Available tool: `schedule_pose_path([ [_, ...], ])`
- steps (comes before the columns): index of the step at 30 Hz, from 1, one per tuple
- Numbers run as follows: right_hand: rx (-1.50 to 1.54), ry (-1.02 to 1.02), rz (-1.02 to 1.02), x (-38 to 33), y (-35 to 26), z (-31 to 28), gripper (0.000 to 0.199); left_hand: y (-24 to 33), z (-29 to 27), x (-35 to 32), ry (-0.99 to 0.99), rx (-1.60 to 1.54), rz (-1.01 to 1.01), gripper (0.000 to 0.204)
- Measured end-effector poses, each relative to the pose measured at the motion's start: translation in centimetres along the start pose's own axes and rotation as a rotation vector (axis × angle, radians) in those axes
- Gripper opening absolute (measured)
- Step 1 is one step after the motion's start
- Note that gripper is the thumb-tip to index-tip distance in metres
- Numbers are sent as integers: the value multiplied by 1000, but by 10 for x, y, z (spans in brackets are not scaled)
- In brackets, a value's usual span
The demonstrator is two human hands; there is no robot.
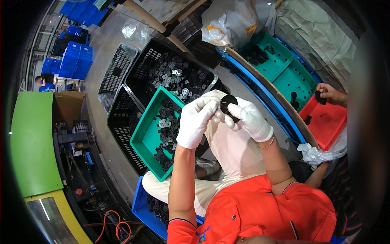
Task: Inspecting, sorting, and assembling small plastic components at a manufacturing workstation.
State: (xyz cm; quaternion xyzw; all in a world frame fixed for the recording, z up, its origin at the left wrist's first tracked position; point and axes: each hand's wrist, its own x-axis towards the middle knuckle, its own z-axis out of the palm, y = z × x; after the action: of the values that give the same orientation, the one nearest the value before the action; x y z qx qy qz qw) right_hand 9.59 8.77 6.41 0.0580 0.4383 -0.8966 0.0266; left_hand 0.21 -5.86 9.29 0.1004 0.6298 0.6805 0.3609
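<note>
My right hand [254, 122], in a white glove, grips a black round plastic part [228, 105], its thumb across the part's face. My left hand [197, 120], gloved in white too, is closed in a pinch beside the part's left edge. What sits between its fingertips is hidden. Both hands are raised together over my lap. Left of them a green tray [142, 140] holds several small black parts [164, 136], some with pale metal plates, and leans by my leg.
Black perforated crates [132, 77] with metal-and-black pieces stand beyond the tray. A blue bin [140, 199] of black parts is below. At right, a co-worker's hand [334, 95] holds a black part over a red tray [331, 126], near divided green trays [280, 69]. Machinery [81, 162] stands left.
</note>
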Motion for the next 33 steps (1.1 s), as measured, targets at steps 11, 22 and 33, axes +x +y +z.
schedule_pose_path([
  [11,-120,21,-35,0,3,2,26,-16,-6,3,-27,-162,-6,18],
  [22,-177,-52,-20,4,8,15,37,-30,-1,-15,137,-142,136,55],
  [33,-327,-9,86,14,36,43,20,-43,-18,-42,256,-347,164,35],
])
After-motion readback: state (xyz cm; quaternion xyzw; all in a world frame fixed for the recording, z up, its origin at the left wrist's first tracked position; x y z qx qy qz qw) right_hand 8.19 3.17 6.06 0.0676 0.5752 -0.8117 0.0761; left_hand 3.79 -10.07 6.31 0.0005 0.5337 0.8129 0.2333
